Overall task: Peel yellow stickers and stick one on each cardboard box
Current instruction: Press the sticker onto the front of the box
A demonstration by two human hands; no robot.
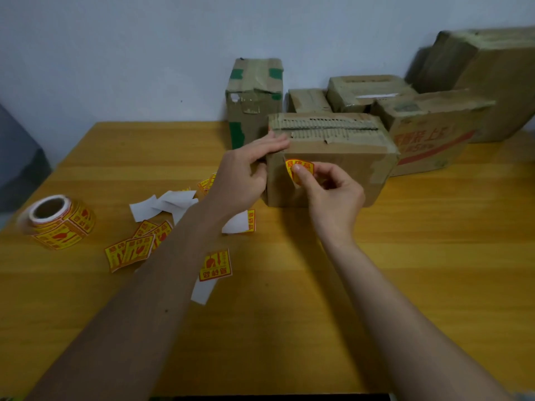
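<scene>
A cardboard box (347, 166) with a torn top stands on the wooden table (419, 270) in front of me. My left hand (246, 172) grips its left edge, fingers on top and thumb on the front face. My right hand (327, 192) pinches a yellow and red sticker (301, 166) against the upper left of the box's front face, thumb pressing on it. The sticker roll (58, 221) lies at the table's left. Several loose yellow stickers (130, 250) and white backing strips (165, 205) lie between the roll and the box.
Behind the held box stand several more cardboard boxes: a tall one with green tape (254, 99), two small ones (309, 101) (364, 91), one with red print (428, 134) and a large one (492, 79) at the far right. A white wall backs the table.
</scene>
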